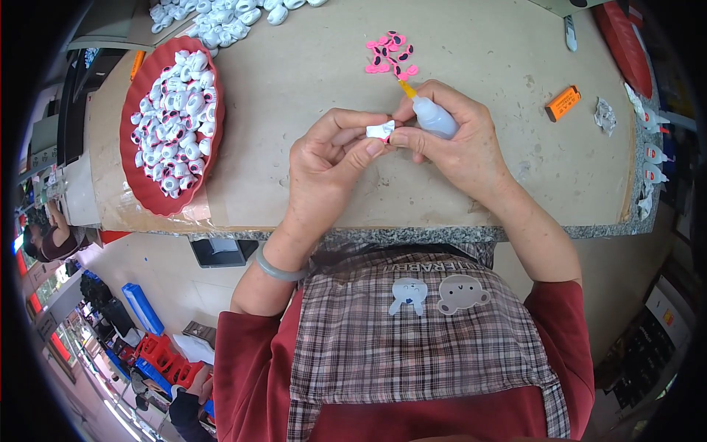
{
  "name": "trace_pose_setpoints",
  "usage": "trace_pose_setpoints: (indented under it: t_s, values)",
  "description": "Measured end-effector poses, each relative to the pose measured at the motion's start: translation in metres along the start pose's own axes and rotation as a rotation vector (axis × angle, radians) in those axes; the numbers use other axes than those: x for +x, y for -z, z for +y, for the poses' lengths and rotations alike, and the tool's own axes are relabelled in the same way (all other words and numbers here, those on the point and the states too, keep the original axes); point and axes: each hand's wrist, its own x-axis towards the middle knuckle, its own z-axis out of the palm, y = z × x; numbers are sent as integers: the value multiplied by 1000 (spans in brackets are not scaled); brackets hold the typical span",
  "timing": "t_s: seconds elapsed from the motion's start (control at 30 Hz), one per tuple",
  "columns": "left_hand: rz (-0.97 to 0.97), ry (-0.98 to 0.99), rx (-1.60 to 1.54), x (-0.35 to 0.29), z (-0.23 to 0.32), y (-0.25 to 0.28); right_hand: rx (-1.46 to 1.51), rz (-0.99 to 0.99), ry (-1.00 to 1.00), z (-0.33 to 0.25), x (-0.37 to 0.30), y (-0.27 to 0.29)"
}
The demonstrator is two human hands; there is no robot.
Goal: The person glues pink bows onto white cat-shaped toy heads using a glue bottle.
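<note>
My left hand (pixel 328 151) pinches a small white piece (pixel 380 130) with a pink lower edge between thumb and fingers. The thumb of my right hand (pixel 468 144) presses against the same piece from the other side. That hand also holds a squeeze glue bottle (pixel 434 118), pale and translucent, its yellow nozzle tilted up and to the left, away from the piece. Just beyond the nozzle lies a loose cluster of flat pink-and-black pieces (pixel 390 53). On the left, a red scalloped tray (pixel 213 140) is heaped with white shoe-shaped pieces (pixel 173 121) that show pink and black parts.
More white pieces (pixel 228 22) are piled at the far left. An orange box (pixel 563 103), a crumpled wrapper (pixel 605 116) and a cutter knife (pixel 571 33) lie on the right. Small white bottles (pixel 653 154) line the right table edge, near a red cushion-like item (pixel 624 48).
</note>
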Motion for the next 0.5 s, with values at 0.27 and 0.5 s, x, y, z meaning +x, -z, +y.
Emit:
trace_pose_setpoints:
  t_s: [0.27, 0.5]
  values:
    - [-239, 166, -487, 3, 6, 15, 320, -52, -45, -10, 2, 16]
    - [-227, 276, -883, 5, 6, 19, 324, -36, -77, -8, 2, 18]
